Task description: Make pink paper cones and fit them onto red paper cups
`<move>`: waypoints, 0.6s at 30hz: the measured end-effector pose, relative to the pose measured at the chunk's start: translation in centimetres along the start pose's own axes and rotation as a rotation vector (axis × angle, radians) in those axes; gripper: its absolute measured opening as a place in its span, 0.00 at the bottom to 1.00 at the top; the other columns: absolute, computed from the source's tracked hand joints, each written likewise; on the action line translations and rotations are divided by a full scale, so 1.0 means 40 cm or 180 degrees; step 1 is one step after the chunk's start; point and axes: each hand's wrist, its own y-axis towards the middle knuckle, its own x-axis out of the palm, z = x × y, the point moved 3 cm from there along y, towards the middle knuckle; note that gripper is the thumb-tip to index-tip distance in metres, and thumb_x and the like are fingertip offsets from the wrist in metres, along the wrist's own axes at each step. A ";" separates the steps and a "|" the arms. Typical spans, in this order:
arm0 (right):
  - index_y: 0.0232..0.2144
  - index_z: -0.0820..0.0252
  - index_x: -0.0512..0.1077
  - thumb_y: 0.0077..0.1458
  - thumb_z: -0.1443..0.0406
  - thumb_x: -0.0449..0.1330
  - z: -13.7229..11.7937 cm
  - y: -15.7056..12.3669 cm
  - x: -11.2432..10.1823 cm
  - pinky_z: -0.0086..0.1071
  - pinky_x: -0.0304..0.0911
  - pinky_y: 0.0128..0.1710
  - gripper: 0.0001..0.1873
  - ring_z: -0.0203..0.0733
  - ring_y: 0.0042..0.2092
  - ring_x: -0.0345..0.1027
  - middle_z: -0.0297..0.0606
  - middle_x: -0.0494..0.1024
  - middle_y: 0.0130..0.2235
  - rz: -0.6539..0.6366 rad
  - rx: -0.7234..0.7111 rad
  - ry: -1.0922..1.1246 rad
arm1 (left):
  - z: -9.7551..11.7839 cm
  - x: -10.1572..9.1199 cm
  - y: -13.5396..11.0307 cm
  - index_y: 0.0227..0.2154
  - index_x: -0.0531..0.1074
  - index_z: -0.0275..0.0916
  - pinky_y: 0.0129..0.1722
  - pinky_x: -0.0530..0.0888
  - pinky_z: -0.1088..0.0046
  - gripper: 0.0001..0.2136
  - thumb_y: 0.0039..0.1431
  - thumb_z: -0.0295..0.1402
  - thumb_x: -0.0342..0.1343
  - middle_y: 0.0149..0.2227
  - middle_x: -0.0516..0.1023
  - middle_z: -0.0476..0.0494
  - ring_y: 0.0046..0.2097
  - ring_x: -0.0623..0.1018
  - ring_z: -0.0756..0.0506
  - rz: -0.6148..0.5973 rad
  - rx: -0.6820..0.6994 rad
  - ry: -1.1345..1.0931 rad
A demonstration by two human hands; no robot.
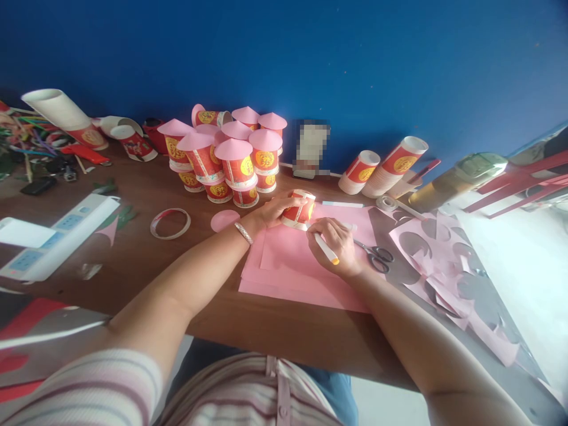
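Observation:
My left hand (277, 210) is wrapped round a red paper cup (300, 212) that stands upside down on a stack of pink paper sheets (288, 272). My right hand (335, 245) grips a white pen with an orange end (326, 248), its tip at the foot of the cup. Grey-handled scissors (377, 255) lie just right of that hand. A cut pink paper disc (224, 220) rests on the wooden table (146, 260) to the left of the cup.
A pile of red cups with pink cone lids (231, 155) stands at the back. Stacked cups (393, 163) lie at the right, beside a tape roll (387, 203). Cut pink scraps (448, 266) cover the right side. A tape ring (170, 223) and a white power strip (53, 236) lie left.

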 end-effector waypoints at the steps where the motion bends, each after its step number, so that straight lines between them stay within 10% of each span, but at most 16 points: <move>1: 0.36 0.53 0.66 0.62 0.75 0.57 0.001 -0.001 0.001 0.35 0.68 0.34 0.10 0.41 0.31 0.72 0.33 0.77 0.30 -0.0011 0.0025 -0.0021 | 0.000 -0.001 0.000 0.46 0.79 0.36 0.38 0.78 0.68 0.20 0.55 0.43 0.67 0.39 0.82 0.42 0.39 0.82 0.43 0.0030 0.0010 0.0007; 18: 0.36 0.53 0.65 0.61 0.75 0.57 -0.008 -0.002 0.002 0.35 0.68 0.34 0.11 0.42 0.31 0.73 0.33 0.77 0.29 -0.0044 -0.0001 0.0015 | -0.006 -0.006 0.000 0.43 0.80 0.40 0.40 0.79 0.66 0.18 0.54 0.46 0.69 0.39 0.82 0.42 0.41 0.82 0.41 0.0081 -0.0012 0.0045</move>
